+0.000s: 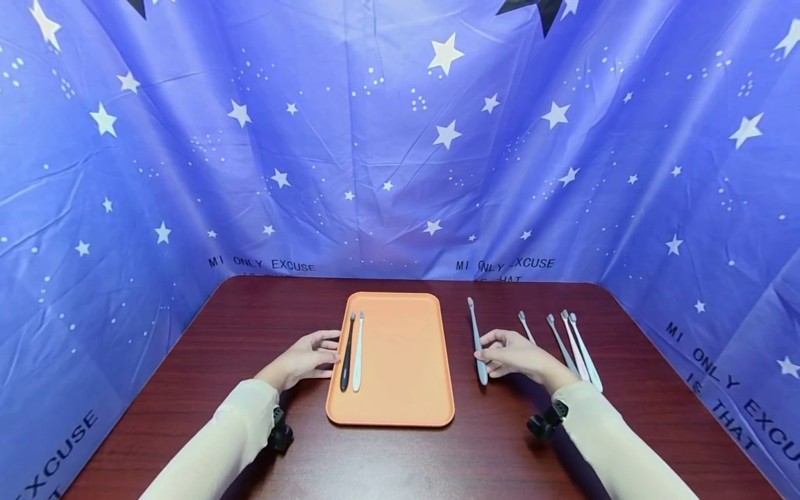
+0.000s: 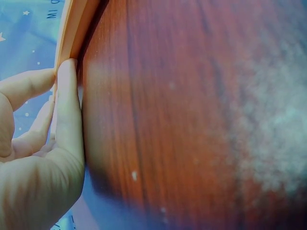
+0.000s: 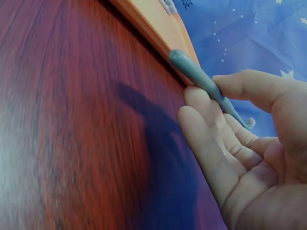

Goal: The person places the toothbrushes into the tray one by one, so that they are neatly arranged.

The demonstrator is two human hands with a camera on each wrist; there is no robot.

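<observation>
An orange tray (image 1: 400,361) lies on the table, with a black toothbrush (image 1: 347,354) and a white toothbrush (image 1: 358,354) side by side along its left part. My left hand (image 1: 306,357) is at the tray's left rim; the left wrist view shows the thumb and a finger (image 2: 68,105) pinching that rim. To the right of the tray, my right hand (image 1: 515,357) pinches a grey-blue toothbrush (image 1: 475,330) by its handle, bristle end pointing away. In the right wrist view this toothbrush (image 3: 194,72) sits between thumb and fingertips, raised over the table.
Right of my right hand lie several more toothbrushes: a grey one (image 1: 525,324) partly behind the hand, a darker grey one (image 1: 560,340), a pink one (image 1: 575,345) and a pale one (image 1: 585,351). A blue starry curtain (image 1: 400,173) encloses the dark red wooden table (image 1: 262,312).
</observation>
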